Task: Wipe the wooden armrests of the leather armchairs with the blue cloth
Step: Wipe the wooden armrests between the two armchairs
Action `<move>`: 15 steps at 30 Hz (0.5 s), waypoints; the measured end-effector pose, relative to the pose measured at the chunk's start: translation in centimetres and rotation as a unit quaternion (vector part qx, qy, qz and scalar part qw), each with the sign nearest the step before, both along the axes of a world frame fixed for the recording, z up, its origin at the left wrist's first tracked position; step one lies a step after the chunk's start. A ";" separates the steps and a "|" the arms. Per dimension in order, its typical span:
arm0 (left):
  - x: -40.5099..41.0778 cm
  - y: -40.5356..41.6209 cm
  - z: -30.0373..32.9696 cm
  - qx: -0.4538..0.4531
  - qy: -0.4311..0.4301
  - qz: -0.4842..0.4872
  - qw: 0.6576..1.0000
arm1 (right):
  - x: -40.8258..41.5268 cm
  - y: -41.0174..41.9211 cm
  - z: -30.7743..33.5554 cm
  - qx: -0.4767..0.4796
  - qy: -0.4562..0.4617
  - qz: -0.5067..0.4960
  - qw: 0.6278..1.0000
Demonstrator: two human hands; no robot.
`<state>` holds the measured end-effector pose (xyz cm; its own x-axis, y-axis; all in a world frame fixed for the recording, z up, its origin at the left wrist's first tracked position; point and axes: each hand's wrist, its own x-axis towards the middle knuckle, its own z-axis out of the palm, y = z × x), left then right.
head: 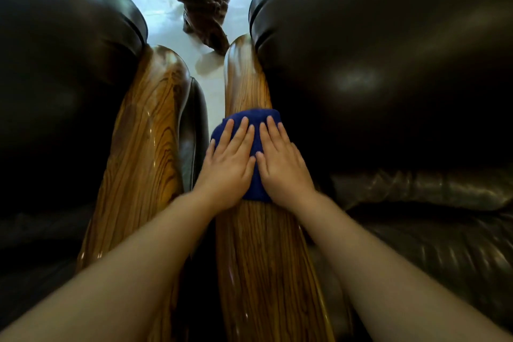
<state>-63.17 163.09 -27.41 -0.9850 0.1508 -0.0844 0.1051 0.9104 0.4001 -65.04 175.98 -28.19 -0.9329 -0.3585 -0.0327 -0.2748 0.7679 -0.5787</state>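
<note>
Two glossy wooden armrests run away from me side by side. The blue cloth (256, 125) lies folded across the right armrest (249, 83), about halfway along it. My left hand (229, 164) and my right hand (281, 164) both press flat on the cloth, fingers spread and pointing forward, thumbs nearly touching. Much of the cloth is hidden under the palms. The left armrest (147, 130) lies bare beside them. Dark leather of the left armchair (55, 78) and the right armchair (388, 64) bulges on either side.
A narrow gap separates the two armrests, showing pale glossy floor (166, 8) at the far end. A dark, gnarled carved wooden piece (202, 0) stands on that floor beyond the armrests. A creased leather seat cushion (430, 216) lies at right.
</note>
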 end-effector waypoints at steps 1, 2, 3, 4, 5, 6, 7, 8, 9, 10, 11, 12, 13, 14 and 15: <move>-0.8 -0.4 0.5 -0.020 -0.011 -0.012 1.000 | -0.9 0.3 0.5 -0.014 -0.035 0.016 0.999; -1.0 -0.9 1.0 -0.040 -0.002 -0.024 0.999 | -1.5 1.0 1.0 -0.031 -0.063 0.029 0.997; -0.9 -1.3 1.4 -0.053 0.024 -0.034 0.998 | -1.7 1.8 1.3 -0.042 -0.078 0.037 0.995; -0.6 -1.8 1.7 -0.054 0.049 -0.040 0.997 | -1.8 2.8 1.5 -0.051 -0.082 0.036 0.995; -0.2 -2.1 1.8 -0.043 0.057 -0.044 0.996 | -1.7 3.6 1.7 -0.062 -0.080 0.030 0.994; 0.0 -2.2 1.9 -0.028 0.045 -0.046 0.998 | -1.6 4.3 1.9 -0.078 -0.084 0.023 0.993; 0.0 -2.1 1.9 -0.015 0.020 -0.047 0.999 | -1.7 4.8 2.0 -0.093 -0.093 0.019 0.991; -0.3 -2.0 2.0 -0.010 -0.005 -0.047 0.999 | -2.0 4.8 2.0 -0.099 -0.101 0.017 0.990; -0.9 -1.8 2.1 -0.012 -0.020 -0.046 0.999 | -2.4 4.7 2.0 -0.095 -0.102 0.016 0.990; -1.6 -1.7 2.3 -0.017 -0.027 -0.045 0.998 | -2.8 4.4 1.9 -0.086 -0.099 0.015 0.991; -2.3 -1.6 2.5 -0.017 -0.031 -0.042 0.998 | -3.3 4.1 1.9 -0.078 -0.093 0.013 0.992; -2.9 -1.5 2.8 -0.012 -0.035 -0.036 0.999 | -3.9 3.8 1.9 -0.074 -0.088 0.009 0.993; -3.5 -1.5 3.1 -0.003 -0.038 -0.028 0.999 | -4.4 3.5 2.0 -0.071 -0.084 0.006 0.994; -3.9 -1.5 3.3 0.007 -0.039 -0.018 0.999 | -4.8 3.3 2.0 -0.070 -0.082 0.004 0.994; -4.1 -1.5 3.6 0.017 -0.034 -0.007 0.999 | -5.2 3.2 2.1 -0.068 -0.082 0.002 0.994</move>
<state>-67.27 161.62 -23.83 -0.9751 0.1676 -0.1449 0.0889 0.8952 0.4368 -70.21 179.15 -26.05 -0.9176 -0.3738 -0.1353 -0.1711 0.6785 -0.7144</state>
